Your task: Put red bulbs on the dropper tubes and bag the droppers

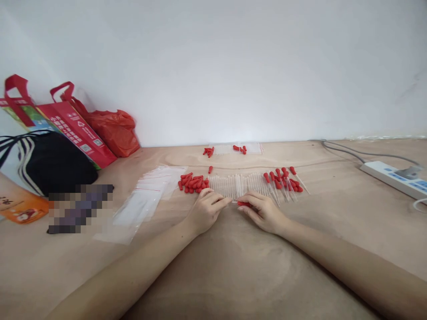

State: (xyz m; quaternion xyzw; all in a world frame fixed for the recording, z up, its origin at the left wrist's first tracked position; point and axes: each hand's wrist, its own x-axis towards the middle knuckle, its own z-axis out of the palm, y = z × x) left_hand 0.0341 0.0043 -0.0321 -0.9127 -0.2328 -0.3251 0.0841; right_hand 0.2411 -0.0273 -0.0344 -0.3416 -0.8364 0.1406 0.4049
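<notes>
My left hand (207, 209) pinches the end of a clear glass dropper tube (233, 202) on the wooden table (233, 266). My right hand (263, 211) grips a red rubber bulb (244, 204) at the tube's other end. Just beyond both hands lies a row of bare clear tubes (233, 184). A heap of loose red bulbs (193, 182) sits left of that row. Several finished droppers with red bulbs (283, 180) lie to its right.
Clear zip bags (143, 202) lie at the left. Red shopping bags (73, 120) and a black bag (50, 162) stand at the far left against the wall. A white power strip (396, 178) with cables is at the right. More bulbs and tubes (233, 149) lie near the wall.
</notes>
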